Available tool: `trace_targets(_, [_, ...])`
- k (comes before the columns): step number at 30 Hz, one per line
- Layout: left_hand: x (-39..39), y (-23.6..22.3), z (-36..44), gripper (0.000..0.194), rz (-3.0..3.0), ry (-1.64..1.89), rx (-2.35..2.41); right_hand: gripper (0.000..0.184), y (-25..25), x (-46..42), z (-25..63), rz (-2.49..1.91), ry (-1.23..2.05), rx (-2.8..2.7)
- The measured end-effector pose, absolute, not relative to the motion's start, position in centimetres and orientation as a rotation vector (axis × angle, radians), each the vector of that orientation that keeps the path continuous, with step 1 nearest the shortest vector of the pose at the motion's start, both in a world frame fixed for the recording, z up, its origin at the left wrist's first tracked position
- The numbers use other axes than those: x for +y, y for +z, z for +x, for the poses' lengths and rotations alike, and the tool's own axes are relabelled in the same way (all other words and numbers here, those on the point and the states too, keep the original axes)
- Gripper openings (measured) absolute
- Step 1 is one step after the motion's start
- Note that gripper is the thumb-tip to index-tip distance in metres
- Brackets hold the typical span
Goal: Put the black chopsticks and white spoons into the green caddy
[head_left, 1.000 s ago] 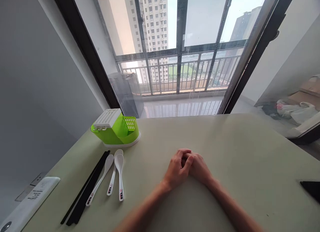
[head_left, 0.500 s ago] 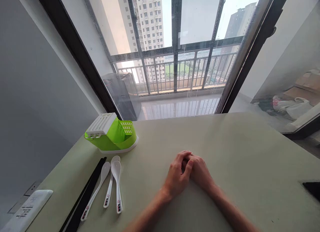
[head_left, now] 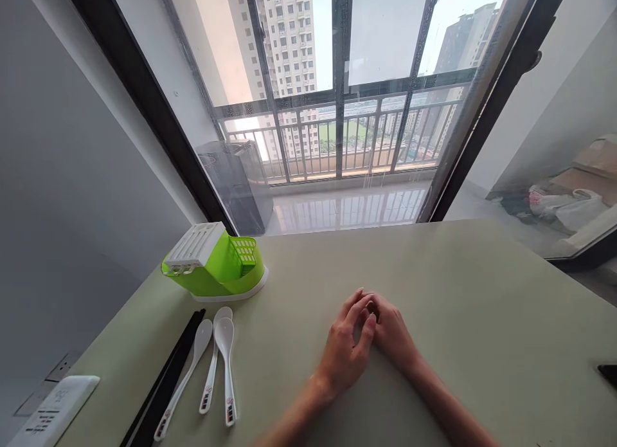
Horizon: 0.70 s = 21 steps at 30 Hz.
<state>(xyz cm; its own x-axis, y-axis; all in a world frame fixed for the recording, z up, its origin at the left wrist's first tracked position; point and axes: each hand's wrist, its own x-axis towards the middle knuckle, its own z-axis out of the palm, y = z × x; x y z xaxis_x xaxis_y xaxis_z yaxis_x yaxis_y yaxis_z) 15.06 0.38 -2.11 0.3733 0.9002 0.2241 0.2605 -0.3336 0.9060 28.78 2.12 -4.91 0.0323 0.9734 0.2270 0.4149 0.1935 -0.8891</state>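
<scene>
My left hand (head_left: 346, 347) and my right hand (head_left: 391, 331) rest together at the middle of the table, fingertips touching and overlapping. The left thumb stands apart from its bent fingers, and nothing is held there. Loosely bent fingers show on the right hand too, partly hidden behind the left; no object is visible in it. Off to the left lie three white spoons (head_left: 227, 363) with printed handle ends. Beside them is a bundle of black chopsticks (head_left: 168, 376). A green utensil holder (head_left: 226, 270) with a white slotted top (head_left: 195, 244) stands behind the spoons.
The pale green table (head_left: 434, 273) reaches back to a glass door with a dark frame (head_left: 154, 119). A white power strip or box (head_left: 60, 411) sits at the left edge near a wall socket. Part of a dark object (head_left: 608, 374) shows at the right edge.
My hands have loosened: the fingers were folded closely together and now sit a little apart, with a gap between the palms. The view has shifted slightly; the spoons and holder stay put.
</scene>
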Motion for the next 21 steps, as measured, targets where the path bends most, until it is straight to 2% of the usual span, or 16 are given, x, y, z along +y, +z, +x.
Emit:
trace_targets(9, [0.5, -1.6, 15.1, 0.038, 1.540, 1.094, 1.009, 0.020, -4.2, 1.9, 28.7, -1.397, 0.870, -1.413])
trace_targets(21, [1.4, -1.4, 14.5, 0.038, 1.145, 1.143, 0.861, 0.015, -3.6, 1.9, 28.9, -1.428, 0.838, -1.346])
